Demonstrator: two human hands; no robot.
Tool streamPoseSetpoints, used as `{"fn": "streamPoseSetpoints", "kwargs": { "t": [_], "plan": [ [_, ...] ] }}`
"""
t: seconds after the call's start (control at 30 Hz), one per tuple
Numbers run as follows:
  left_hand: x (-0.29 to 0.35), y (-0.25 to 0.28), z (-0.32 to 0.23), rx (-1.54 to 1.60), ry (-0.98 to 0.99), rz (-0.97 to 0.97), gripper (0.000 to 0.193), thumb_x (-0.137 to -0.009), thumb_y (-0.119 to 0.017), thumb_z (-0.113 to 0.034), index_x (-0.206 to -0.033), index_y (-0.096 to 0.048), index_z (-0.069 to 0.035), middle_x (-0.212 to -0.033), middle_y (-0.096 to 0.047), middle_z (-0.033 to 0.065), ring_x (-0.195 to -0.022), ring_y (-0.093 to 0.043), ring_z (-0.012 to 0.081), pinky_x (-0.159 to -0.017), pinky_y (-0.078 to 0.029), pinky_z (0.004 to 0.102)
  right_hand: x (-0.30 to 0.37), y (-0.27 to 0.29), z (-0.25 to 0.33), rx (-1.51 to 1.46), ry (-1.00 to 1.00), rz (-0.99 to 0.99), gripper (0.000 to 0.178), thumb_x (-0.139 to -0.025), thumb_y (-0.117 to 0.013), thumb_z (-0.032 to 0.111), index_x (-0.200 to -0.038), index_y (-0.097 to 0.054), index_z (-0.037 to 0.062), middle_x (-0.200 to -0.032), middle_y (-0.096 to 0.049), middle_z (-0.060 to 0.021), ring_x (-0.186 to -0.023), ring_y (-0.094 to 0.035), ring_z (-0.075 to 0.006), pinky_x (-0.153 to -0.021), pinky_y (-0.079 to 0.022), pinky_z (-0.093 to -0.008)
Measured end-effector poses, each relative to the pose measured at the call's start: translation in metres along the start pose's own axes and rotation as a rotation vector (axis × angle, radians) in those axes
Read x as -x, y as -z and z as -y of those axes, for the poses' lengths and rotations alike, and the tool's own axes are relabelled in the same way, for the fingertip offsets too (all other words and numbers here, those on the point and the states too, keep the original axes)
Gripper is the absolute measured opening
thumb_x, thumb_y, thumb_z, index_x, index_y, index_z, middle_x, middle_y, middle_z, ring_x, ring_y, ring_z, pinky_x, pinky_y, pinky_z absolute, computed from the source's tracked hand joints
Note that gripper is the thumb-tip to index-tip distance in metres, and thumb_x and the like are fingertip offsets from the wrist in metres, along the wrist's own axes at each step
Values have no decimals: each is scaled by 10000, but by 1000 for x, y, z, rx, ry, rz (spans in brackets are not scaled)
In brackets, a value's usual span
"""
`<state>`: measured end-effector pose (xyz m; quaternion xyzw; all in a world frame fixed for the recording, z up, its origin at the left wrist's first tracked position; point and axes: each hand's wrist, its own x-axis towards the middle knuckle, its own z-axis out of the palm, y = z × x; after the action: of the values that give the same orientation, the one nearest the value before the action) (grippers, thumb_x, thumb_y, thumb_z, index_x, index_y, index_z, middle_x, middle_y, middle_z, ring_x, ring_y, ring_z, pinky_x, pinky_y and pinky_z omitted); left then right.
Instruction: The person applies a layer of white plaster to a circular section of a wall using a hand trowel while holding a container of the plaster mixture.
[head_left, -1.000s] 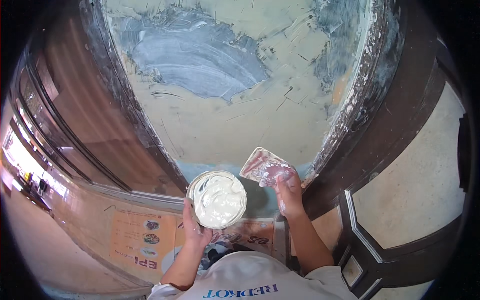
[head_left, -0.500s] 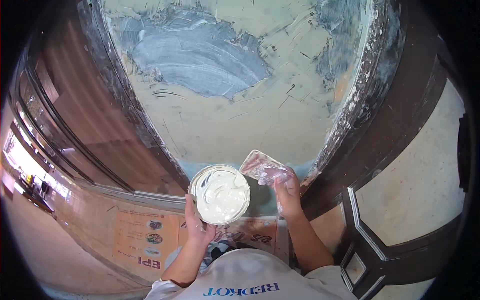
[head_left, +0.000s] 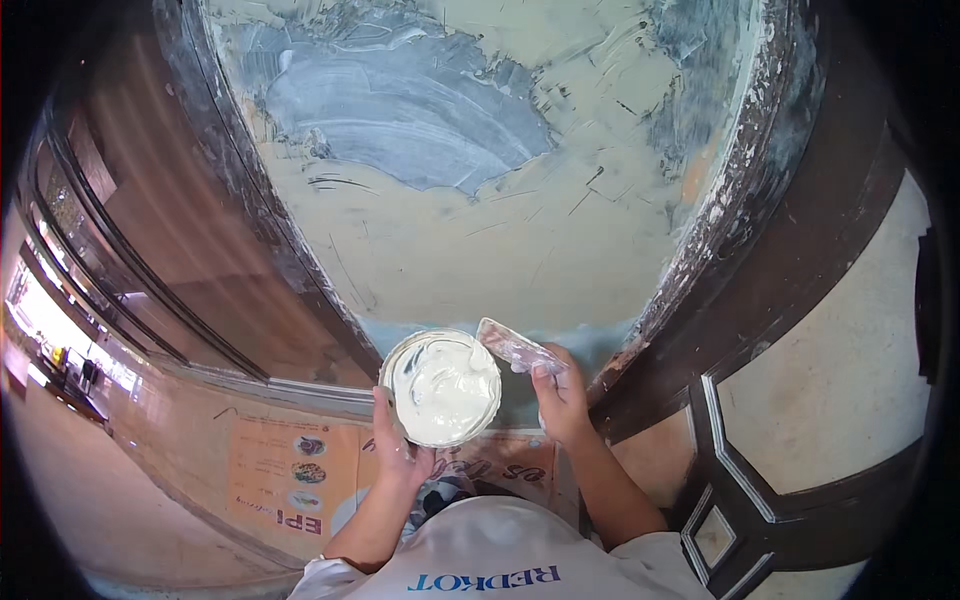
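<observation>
In front of me my left hand (head_left: 396, 450) grips a round tub of creamy white putty (head_left: 445, 395) by its lower left side, with the thumb up along the wall. My right hand (head_left: 564, 400) is closed around a flat putty spreader (head_left: 512, 346), its face streaked reddish and white. The spreader is tilted, and its far corner lies at the tub's upper right rim, with a lump of putty beside it. Whether the blade touches the rim I cannot tell. White smears coat the right fingers and the spreader's lower end.
Ahead stands a wall panel (head_left: 470, 260) with a grey-blue patch (head_left: 410, 110) and rough streaks. Worn dark frames (head_left: 715, 215) border it. Dark-framed glass is at left, a dark door with pale panels (head_left: 830, 370) at right. An orange printed banner (head_left: 275, 470) lies below.
My right hand has moved a little left and turned the spreader to a steeper, more edge-on angle near the tub's rim. The tub and left hand stay almost in place.
</observation>
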<state>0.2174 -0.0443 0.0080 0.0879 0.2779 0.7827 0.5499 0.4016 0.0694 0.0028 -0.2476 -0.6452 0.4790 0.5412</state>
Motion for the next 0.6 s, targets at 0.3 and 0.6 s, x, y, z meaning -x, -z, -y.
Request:
{"fn": "streamPoseSetpoints", "kwargs": {
  "t": [0.3, 0.6],
  "plan": [
    [-3, -6, -10, 23, -46, 35, 573, -1016, -377, -478, -1401, -431, -57, -1374, -527, 137, -1238, -541, 284, -1047, -454, 420, 0, 7, -1, 220, 43, 112, 199, -985, -518, 98, -1118, -597, -26, -973, -639, -102, -879, -575, -165, -804, -461, -305],
    [-8, -12, -20, -5, -103, 29, 638, -1001, -380, -532, -1417, -416, -51, -1381, -521, 143, -1250, -528, 293, -1065, -429, 426, -12, 37, -14, 389, 227, 235, 185, -960, -538, 67, -1122, -599, 2, -950, -634, -130, -855, -584, -192, -775, -474, -333]
  ]
}}
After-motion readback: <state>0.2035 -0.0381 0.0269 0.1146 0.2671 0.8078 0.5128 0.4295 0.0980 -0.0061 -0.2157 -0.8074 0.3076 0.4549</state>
